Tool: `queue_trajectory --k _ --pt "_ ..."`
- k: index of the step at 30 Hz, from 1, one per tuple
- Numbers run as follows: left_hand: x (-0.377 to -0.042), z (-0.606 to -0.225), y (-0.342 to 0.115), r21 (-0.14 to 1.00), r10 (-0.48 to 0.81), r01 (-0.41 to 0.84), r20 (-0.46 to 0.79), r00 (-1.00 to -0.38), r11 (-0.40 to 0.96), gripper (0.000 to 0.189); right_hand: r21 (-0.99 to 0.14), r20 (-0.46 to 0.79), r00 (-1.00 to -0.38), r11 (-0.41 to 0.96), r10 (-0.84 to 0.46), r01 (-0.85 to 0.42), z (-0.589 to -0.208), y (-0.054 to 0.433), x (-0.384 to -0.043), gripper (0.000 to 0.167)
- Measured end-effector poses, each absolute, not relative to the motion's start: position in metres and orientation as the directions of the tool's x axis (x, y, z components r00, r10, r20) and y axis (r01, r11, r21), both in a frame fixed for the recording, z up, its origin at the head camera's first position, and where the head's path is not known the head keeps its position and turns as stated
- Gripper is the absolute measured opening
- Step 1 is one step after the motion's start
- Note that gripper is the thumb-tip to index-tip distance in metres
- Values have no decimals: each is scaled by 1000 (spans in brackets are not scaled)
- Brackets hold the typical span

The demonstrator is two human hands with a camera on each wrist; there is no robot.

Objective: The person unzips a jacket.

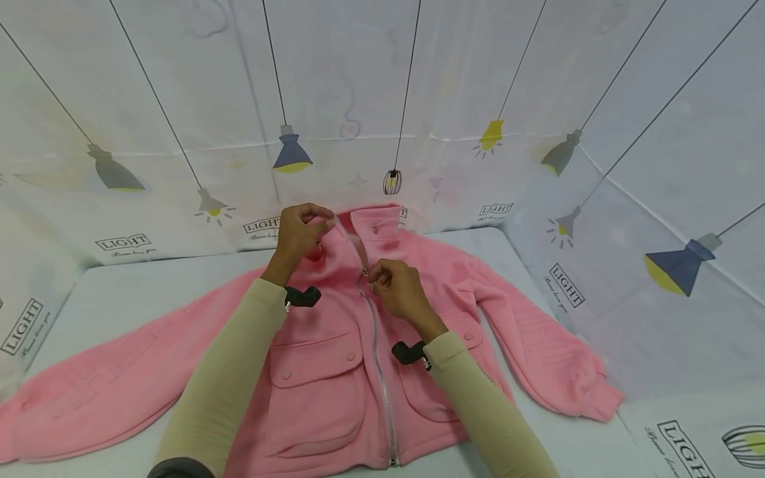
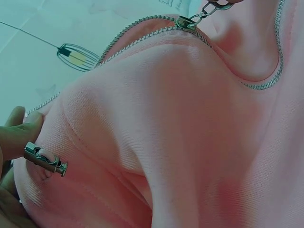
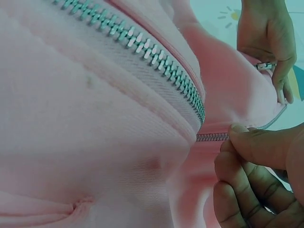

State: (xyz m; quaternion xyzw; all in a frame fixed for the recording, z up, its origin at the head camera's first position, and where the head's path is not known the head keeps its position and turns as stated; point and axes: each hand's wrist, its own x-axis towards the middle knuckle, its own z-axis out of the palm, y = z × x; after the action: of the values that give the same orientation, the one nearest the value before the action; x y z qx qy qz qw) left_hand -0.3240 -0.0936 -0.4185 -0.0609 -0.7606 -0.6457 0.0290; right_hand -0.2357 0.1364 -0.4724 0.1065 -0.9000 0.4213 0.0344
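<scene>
A pink jacket (image 1: 323,312) lies front up on the white table, its metal zipper (image 1: 382,382) joined from the hem to the upper chest. My left hand (image 1: 299,236) pinches the top edge of the collar on the left side, near a metal cord stopper (image 2: 45,159). With thumb and forefinger, my right hand (image 1: 397,289) holds the zipper pull (image 2: 209,9) just beside the slider (image 2: 186,24). Above the slider the two rows of teeth stand apart, and the right collar flap (image 1: 379,222) stands up. In the right wrist view, my fingers hide the slider.
The jacket's left-side sleeve (image 1: 119,372) stretches toward the near left; the other sleeve (image 1: 538,338) bends to the right. A buttoned pocket (image 1: 317,392) sits on the front. A white cloth printed with lamps (image 1: 358,79) hangs behind the table (image 1: 167,279).
</scene>
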Motion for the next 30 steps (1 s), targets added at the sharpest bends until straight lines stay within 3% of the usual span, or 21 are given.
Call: queue_trajectory --k 30 --pt "-337 -440 -96 972 23 173 172 -985 160 12 -736 138 -976 642 -171 -216 -477 135 -235 6"
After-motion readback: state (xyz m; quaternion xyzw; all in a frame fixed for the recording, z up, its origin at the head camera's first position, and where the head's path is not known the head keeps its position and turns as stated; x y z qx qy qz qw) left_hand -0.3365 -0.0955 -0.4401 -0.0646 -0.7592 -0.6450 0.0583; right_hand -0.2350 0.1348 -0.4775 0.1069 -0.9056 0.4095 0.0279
